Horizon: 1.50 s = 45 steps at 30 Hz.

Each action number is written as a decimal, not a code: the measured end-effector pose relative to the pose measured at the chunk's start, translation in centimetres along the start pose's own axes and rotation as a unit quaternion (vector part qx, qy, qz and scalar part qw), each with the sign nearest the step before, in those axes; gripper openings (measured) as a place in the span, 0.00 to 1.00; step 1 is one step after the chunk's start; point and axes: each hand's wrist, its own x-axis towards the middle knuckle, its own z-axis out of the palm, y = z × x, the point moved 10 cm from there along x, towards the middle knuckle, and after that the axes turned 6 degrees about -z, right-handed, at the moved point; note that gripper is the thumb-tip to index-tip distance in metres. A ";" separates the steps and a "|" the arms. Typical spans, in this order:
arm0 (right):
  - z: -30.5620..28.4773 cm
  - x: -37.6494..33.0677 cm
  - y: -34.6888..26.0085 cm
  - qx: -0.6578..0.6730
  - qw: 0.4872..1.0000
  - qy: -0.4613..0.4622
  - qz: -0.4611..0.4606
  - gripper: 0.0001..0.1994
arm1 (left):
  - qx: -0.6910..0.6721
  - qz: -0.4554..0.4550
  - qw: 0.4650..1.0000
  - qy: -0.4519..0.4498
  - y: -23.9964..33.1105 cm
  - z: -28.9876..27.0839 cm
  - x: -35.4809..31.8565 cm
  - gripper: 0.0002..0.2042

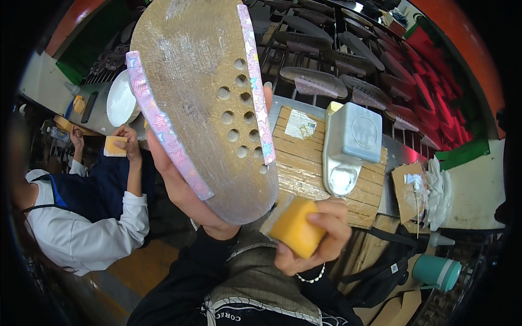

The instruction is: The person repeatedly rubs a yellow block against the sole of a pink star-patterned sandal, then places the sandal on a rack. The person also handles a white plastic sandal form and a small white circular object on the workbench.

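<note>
My left hand [182,190] holds up a shoe sole [201,92], its tan underside facing me with several round holes and a pastel star-patterned rim. The sole fills the upper middle of the view. Just below its lower end, my right hand [321,239] grips a yellow sponge block [296,227], which touches or nearly touches the sole's lower edge.
A wooden board [304,163] carries a white and grey glue holder [350,144]. Behind it, racks hold several grey soles [315,81]. At left a seated person holds another sponge [115,145] near a white bowl [119,100]. A teal bottle [435,271] stands at lower right.
</note>
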 end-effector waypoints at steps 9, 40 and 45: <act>-1.2 -3.1 1.9 -0.116 0.985 -0.127 0.019 0.26 | -0.202 -0.095 0.937 -0.268 -1.1 4.8 0.6 0.35; -4.0 0.4 5.1 0.153 0.974 -0.005 0.167 0.30 | -0.008 -0.306 0.950 -0.067 -5.7 1.2 -0.3 0.08; -0.5 5.6 1.0 -0.037 0.989 -0.120 -0.075 0.29 | -0.024 -0.317 0.933 -0.171 -4.9 3.8 -1.4 0.10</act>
